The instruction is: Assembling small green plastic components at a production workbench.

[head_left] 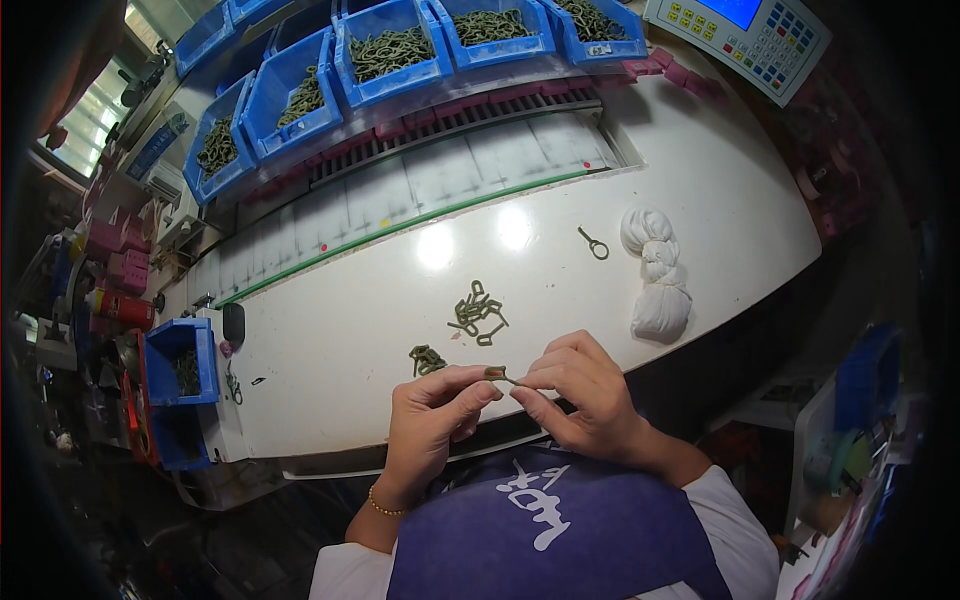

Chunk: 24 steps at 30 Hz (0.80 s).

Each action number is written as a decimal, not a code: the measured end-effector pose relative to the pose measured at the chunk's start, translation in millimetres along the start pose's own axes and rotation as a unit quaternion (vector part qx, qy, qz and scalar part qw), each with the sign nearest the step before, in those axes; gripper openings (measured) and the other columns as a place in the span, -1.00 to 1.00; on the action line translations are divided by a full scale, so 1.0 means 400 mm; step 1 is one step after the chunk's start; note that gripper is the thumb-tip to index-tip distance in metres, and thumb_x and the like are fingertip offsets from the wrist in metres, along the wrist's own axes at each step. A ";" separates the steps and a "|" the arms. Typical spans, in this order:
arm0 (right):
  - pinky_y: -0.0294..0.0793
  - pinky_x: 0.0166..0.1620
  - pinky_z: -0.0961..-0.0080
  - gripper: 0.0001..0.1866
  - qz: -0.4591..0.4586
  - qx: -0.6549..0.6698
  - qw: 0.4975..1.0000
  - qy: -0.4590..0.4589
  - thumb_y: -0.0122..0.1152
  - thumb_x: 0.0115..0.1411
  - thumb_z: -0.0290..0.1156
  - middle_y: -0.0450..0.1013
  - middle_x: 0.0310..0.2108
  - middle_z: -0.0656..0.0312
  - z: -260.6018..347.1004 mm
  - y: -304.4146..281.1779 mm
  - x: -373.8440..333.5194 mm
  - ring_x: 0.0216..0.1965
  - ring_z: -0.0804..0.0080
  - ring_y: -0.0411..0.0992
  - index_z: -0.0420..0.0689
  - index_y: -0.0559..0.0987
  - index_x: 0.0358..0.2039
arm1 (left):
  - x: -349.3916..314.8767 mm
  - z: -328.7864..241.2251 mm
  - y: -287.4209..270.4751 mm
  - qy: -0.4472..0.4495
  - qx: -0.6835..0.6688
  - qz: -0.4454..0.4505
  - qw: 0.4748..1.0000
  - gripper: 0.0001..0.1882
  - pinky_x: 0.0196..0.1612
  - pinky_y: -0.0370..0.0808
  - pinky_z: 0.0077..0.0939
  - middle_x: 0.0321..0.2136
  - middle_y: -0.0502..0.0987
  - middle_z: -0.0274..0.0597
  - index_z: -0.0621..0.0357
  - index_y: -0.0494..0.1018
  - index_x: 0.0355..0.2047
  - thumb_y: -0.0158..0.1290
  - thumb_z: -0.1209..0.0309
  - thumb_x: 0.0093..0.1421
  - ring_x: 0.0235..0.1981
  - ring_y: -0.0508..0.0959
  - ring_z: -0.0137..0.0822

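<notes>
Over the table's near edge, a small olive-green link (497, 373) is stretched between my two hands. My left hand (440, 412) is closed, with its index fingertip and thumb at the link's left end. My right hand (585, 395) pinches the thin right end between thumb and fingers. Just beyond my left hand lies a small tight cluster of olive-green links (427, 360). A looser pile of similar links (479, 312) rests farther out on the white table. The fingers partly cover the held link, so its full shape is hidden.
A single ring-ended olive piece (597, 244) and a knotted white cloth bundle (660, 275) lie to the right. Blue bins (390, 55) of green parts line the back, behind a green-edged strip (420, 212). A keypad device (745, 35) stands far right; another blue bin (180, 362) is left.
</notes>
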State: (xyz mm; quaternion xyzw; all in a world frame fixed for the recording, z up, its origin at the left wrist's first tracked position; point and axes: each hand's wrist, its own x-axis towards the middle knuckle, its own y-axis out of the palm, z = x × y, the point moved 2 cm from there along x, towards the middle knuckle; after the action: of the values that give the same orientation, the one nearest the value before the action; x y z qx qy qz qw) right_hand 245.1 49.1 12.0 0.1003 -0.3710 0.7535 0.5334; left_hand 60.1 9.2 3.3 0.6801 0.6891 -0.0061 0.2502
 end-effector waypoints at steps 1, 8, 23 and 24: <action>0.42 -0.29 0.39 -0.84 0.001 0.000 1.000 0.000 0.37 0.00 -0.56 0.47 -0.44 0.25 0.000 -0.001 -0.001 -0.38 0.25 0.39 -0.14 0.56 -0.39 | 0.001 0.001 0.000 0.000 0.003 0.002 1.000 -0.79 -0.60 0.20 -0.74 -0.50 0.56 -0.30 0.31 0.58 -0.17 0.17 0.48 0.21 -0.62 0.29 -0.64; 0.42 -0.25 0.38 -0.82 0.020 0.012 1.000 -0.001 0.39 -0.01 -0.54 0.48 -0.41 0.25 -0.018 0.003 -0.007 -0.32 0.21 0.40 -0.14 0.56 -0.38 | 0.007 0.016 -0.009 0.032 0.022 -0.042 0.998 -0.86 -0.60 0.25 -0.70 -0.47 0.58 -0.22 0.30 0.58 -0.27 0.16 0.47 0.22 -0.63 0.35 -0.61; 0.22 -0.09 0.26 -0.88 0.013 -0.204 0.971 0.123 0.24 0.09 -0.49 0.35 -0.24 0.18 -0.197 0.111 0.015 -0.14 0.18 0.27 -0.15 0.49 -0.35 | 0.054 0.002 -0.133 0.177 0.431 -0.245 0.850 -0.81 -0.47 0.29 -0.67 -0.43 0.38 -0.29 0.21 0.59 -0.28 0.27 0.47 0.07 -0.53 0.30 -0.59; 0.22 -0.09 0.26 -0.88 0.013 -0.206 0.970 0.124 0.24 0.09 -0.49 0.35 -0.24 0.18 -0.197 0.112 0.014 -0.14 0.18 0.27 -0.15 0.49 -0.35 | 0.056 -0.002 -0.119 0.178 0.411 -0.218 0.867 -0.78 -0.46 0.29 -0.68 -0.41 0.39 -0.31 0.20 0.59 -0.23 0.26 0.47 0.08 -0.53 0.30 -0.59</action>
State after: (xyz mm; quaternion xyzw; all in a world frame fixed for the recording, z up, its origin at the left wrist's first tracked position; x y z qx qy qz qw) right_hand 222.8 98.6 -60.7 -0.1112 -0.4504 0.6743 0.5746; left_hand 16.4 26.9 -19.6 0.5434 0.7878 -0.2221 -0.1864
